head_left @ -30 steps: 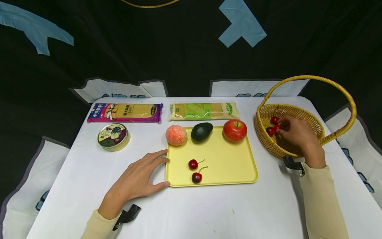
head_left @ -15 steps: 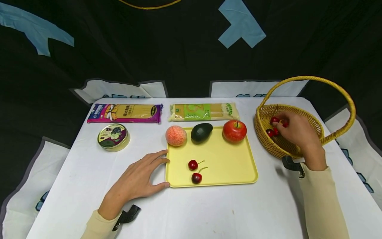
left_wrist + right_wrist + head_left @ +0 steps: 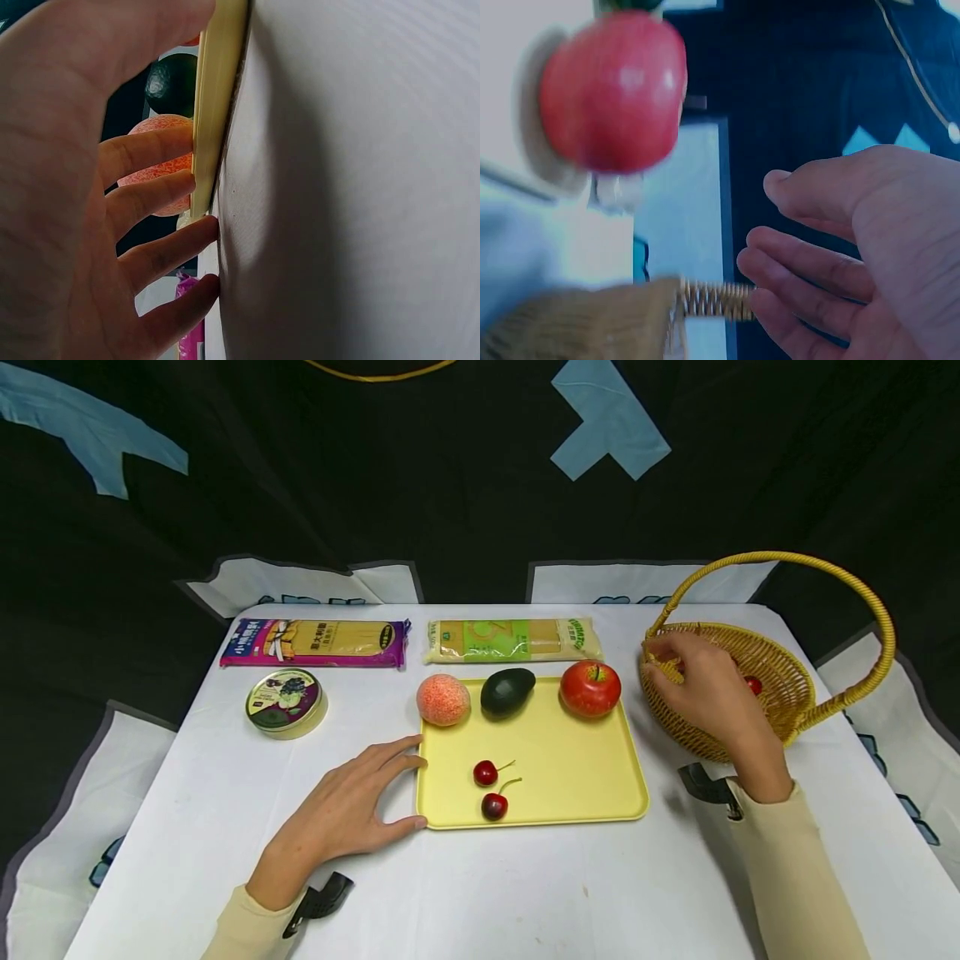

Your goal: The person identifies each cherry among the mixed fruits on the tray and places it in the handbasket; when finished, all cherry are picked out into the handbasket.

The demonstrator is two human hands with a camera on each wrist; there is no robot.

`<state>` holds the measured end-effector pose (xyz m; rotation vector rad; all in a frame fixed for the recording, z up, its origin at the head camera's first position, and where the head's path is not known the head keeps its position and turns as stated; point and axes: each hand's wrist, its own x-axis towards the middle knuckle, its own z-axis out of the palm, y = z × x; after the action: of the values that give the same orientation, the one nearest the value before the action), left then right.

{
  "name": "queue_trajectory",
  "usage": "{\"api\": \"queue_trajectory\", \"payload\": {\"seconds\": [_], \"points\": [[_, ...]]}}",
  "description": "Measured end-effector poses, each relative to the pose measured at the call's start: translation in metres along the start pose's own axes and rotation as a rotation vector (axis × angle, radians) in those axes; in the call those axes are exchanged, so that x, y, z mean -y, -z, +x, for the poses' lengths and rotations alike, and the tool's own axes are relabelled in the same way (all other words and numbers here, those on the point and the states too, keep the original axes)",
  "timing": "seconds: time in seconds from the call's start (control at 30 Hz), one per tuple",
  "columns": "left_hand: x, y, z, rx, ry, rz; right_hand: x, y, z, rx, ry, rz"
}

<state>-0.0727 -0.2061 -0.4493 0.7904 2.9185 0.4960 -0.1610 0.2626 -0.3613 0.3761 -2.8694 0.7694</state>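
My left hand [image 3: 348,806] is spread beside the yellow tray [image 3: 577,777], fingertips and thumb at its left edge; in the left wrist view the straight fingers [image 3: 161,150] reach the tray's side. On the tray lie two cherries [image 3: 485,773] with stems, a peach [image 3: 442,700], an avocado [image 3: 507,692] and a red apple [image 3: 590,687]. My right hand [image 3: 701,681] is over the left rim of the wicker basket [image 3: 780,664], fingertips hidden in the head view. The right wrist view shows its thumb apart from loosely bent fingers, nothing between them. A cherry [image 3: 753,685] lies inside the basket.
Behind the tray lie a purple pasta pack [image 3: 315,643] and a green-yellow noodle pack [image 3: 513,639]. A round tin [image 3: 286,703] stands at the left. The basket's tall handle [image 3: 787,557] arches above it. White cloth [image 3: 480,893] covers the table.
My right hand has moved left from the cherries inside the basket to its left rim. A cherry now shows on the hand's right. The left hand and tray have stayed still.
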Motion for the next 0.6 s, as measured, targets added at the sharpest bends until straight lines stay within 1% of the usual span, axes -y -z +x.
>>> {"api": "queue_trajectory", "payload": {"seconds": [0.13, 0.23, 0.43, 0.53, 0.6], "points": [[0.001, -0.001, 0.000, -0.005, -0.007, -0.001, 0.015, -0.010, -0.001, 0.004, 0.057, 0.013], [0.001, -0.001, 0.000, -0.008, -0.011, 0.001, 0.023, -0.020, -0.001, 0.022, 0.102, 0.014], [0.001, -0.001, -0.001, -0.021, -0.023, 0.002, 0.035, -0.045, 0.001, 0.037, 0.240, 0.069], [0.001, -0.001, -0.001, -0.023, -0.025, 0.002, 0.042, -0.058, 0.000, 0.037, 0.303, 0.095], [0.001, -0.001, -0.001, -0.021, -0.022, 0.003, 0.048, -0.068, -0.001, 0.052, 0.342, 0.111]]}}
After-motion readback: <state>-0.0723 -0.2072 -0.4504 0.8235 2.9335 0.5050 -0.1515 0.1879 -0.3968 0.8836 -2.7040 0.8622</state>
